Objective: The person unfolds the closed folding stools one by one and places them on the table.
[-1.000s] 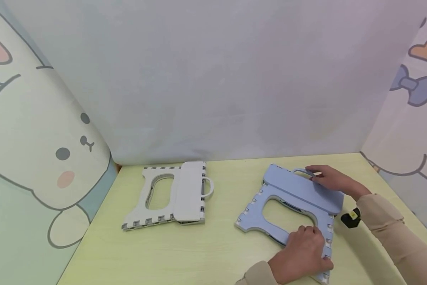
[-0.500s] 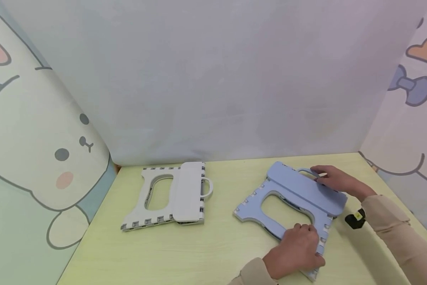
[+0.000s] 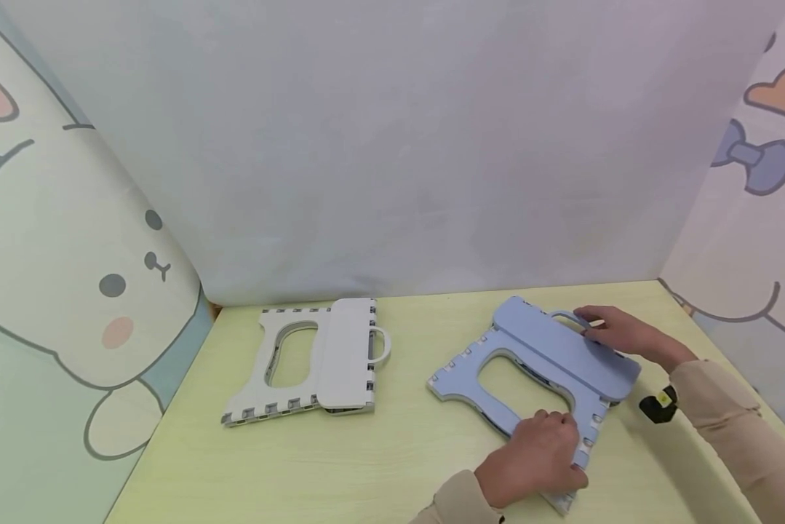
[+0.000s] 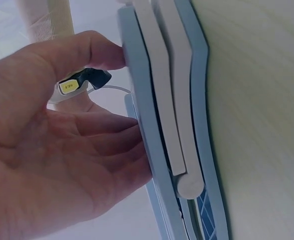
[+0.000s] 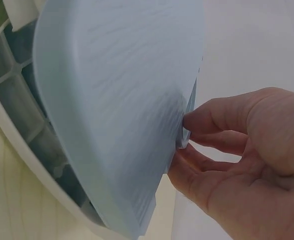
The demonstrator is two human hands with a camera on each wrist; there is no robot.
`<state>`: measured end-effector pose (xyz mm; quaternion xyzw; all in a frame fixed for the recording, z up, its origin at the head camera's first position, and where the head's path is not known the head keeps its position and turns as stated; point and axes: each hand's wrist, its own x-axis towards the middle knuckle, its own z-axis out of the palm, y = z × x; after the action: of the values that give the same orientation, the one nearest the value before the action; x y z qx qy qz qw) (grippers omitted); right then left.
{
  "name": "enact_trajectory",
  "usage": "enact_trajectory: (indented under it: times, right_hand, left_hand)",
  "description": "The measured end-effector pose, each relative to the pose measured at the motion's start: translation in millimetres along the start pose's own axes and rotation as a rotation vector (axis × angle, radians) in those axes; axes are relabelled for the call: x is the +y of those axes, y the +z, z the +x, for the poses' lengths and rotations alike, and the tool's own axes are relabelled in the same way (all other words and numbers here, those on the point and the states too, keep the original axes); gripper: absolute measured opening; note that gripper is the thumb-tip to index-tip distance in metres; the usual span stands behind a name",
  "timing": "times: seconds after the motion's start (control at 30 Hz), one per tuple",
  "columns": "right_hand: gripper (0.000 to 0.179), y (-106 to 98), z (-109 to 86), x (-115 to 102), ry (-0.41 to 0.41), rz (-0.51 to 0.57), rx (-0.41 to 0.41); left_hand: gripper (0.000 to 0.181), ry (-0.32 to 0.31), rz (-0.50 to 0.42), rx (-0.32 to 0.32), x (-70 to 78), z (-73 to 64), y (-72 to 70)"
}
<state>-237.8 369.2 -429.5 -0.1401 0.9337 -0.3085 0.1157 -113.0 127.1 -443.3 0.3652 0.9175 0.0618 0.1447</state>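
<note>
A blue folding step stool (image 3: 549, 338) lies folded flat at an angle on the right side of the table, its side frame toward me and its carry handle (image 3: 569, 316) at the far edge. My right hand (image 3: 628, 335) pinches that handle between thumb and fingers, as the right wrist view (image 5: 237, 145) shows up close. On the near leg panel rests my left hand (image 3: 532, 455), covering part of it. In the left wrist view the thumb and fingers (image 4: 111, 137) touch the panel's upper face, and white inner bars show in the folded layers.
A white folding step stool (image 3: 343, 356) lies folded at the left of the pale yellow-green table (image 3: 340, 466), its loop handle pointing right. A light cloth wall (image 3: 431, 145) stands behind the table. Panels with cartoon prints flank both sides.
The blue stool has turned slightly, its near end shifting left and its handle end slightly right. Both hands have moved along with it. The white stool stays in place.
</note>
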Motion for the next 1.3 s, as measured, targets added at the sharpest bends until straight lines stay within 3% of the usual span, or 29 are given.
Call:
enact_trajectory:
  times: [0.2, 0.5, 0.8, 1.07, 1.3]
  right_hand:
    - [0.051, 1, -1.2, 4, 0.010, 0.016, 0.004]
    - [0.052, 1, 1.7, 8, 0.049, 0.075, -0.007]
    - [0.043, 1, 7.0, 11, 0.042, 0.116, 0.005]
    - [0.043, 0, 9.0, 14, 0.061, 0.128, 0.003]
    - [0.046, 2, 9.1, 17, 0.066, 0.191, 0.007]
  left_hand:
    - [0.038, 0.023, -0.019, -0.007, -3.2, -0.7, 0.8]
    - [0.066, 0.023, -0.059, -0.052, -5.3, 2.1, 0.2]
    - [0.065, 0.020, -0.023, -0.035, -1.1, 2.4, 0.8]
    - [0.072, -0.002, -0.061, -0.068, -0.2, 5.8, 0.1]
    - [0.078, -0.075, -0.040, -0.044, 7.0, 8.9, 3.9]
